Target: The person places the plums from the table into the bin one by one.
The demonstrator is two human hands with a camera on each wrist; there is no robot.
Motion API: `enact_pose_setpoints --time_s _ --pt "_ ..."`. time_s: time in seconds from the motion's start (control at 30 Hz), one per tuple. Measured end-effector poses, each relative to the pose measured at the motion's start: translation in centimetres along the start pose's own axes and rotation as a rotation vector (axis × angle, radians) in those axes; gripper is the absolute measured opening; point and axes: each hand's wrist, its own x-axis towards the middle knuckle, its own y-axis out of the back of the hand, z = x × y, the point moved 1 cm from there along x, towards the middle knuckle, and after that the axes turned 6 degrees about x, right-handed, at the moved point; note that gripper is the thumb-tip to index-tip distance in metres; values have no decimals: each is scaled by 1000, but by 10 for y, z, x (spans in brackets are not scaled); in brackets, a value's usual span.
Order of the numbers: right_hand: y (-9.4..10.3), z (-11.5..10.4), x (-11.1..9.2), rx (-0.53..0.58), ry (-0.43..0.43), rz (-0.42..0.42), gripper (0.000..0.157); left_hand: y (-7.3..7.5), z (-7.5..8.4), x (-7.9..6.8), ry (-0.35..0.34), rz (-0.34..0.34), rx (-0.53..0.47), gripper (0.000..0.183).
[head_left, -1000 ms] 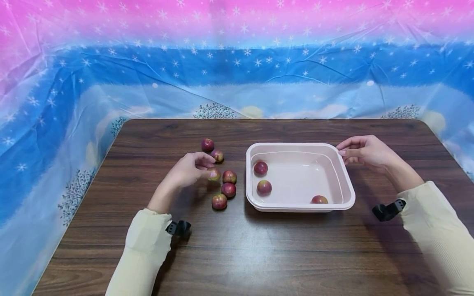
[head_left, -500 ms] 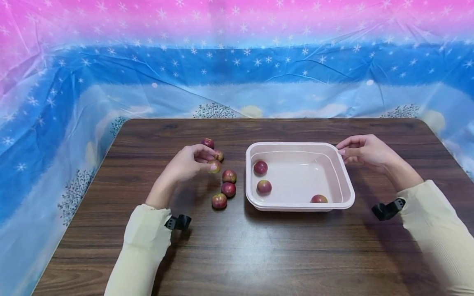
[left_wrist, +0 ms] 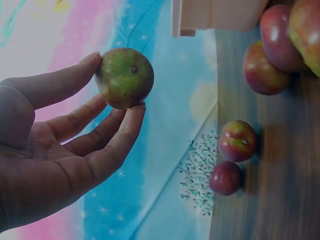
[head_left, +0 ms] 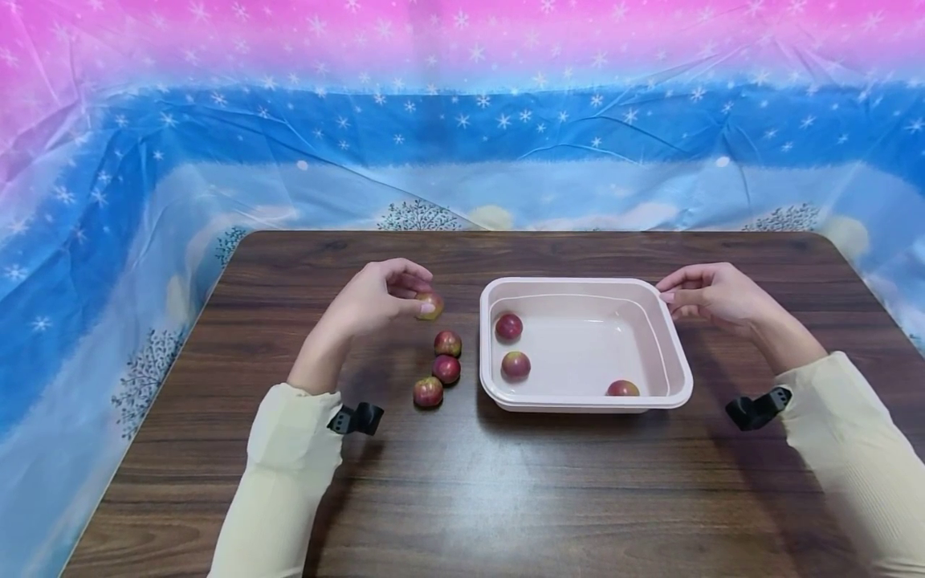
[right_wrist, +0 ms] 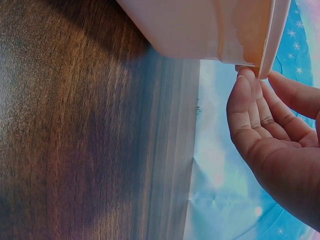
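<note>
My left hand (head_left: 372, 301) pinches a red-green plum (left_wrist: 125, 78) between thumb and fingertips, held above the table. Two plums at the back, a striped one (left_wrist: 237, 141) and a dark red one (left_wrist: 225, 178), show in the left wrist view but are hidden behind the hand in the head view. Nearer the front, three plums (head_left: 446, 370) lie in a row left of a pale pink plastic tub (head_left: 578, 403). Inside the tub are three more, two by its left wall and one (head_left: 623, 388) at the front right. My right hand (head_left: 726, 299) pinches the tub's far right rim.
A brown wood-grain table (head_left: 462, 498) carries everything. Behind and along the left, a pink and blue snowflake cloth (head_left: 462, 120) hangs past its edges. Each sleeve cuff has a black wrist camera (head_left: 757, 409) on it.
My left hand has lifted the plum and carried it back and slightly right, now covering the two rear plums in the head view. My right hand and the tub have stayed put.
</note>
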Motion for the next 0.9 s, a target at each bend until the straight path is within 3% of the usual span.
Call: enact_pose_setpoints --time_s 0.9 --pt "0 -1 -1 -34 -30 27 11 -1 31 -1 -48 -4 -12 39"
